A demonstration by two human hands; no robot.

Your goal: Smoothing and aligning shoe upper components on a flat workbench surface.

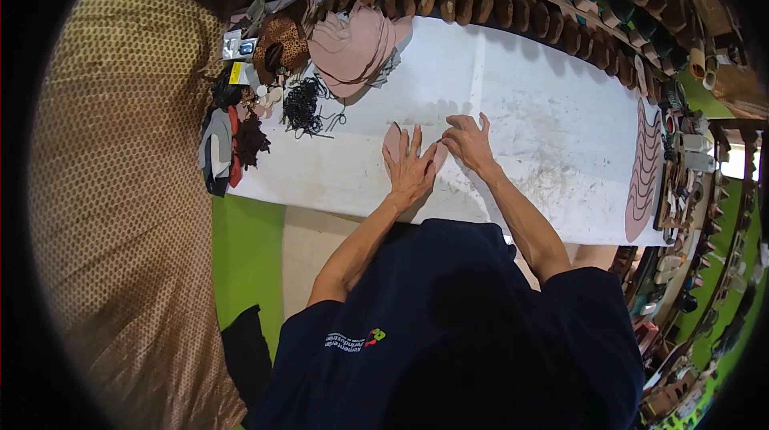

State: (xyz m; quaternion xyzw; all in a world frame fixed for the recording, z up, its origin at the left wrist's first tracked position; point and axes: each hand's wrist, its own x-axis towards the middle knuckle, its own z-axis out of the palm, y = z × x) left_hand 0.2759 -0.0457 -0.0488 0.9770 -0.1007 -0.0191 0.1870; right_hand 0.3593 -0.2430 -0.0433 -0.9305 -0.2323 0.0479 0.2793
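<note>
A pale pink shoe-upper piece (392, 142) with a curved outline lies on the white table, close to its near edge. My left hand (412, 173) rests flat on it with the fingers spread, covering its middle. Just right of the piece, my right hand (473, 146) is held with its fingers bent and apart, its fingertips near the piece's right end. I see nothing in its grip. Whether those fingertips touch the piece, I cannot tell.
A stack of pink cut pieces (352, 46) lies at the back left, beside a tangle of black cords (303, 106) and leopard-print material (282, 44). Pink pieces with dark wavy edges (642, 170) overlap at the right end. Rows of shoe lasts (485, 6) line the back of the white table (553, 86).
</note>
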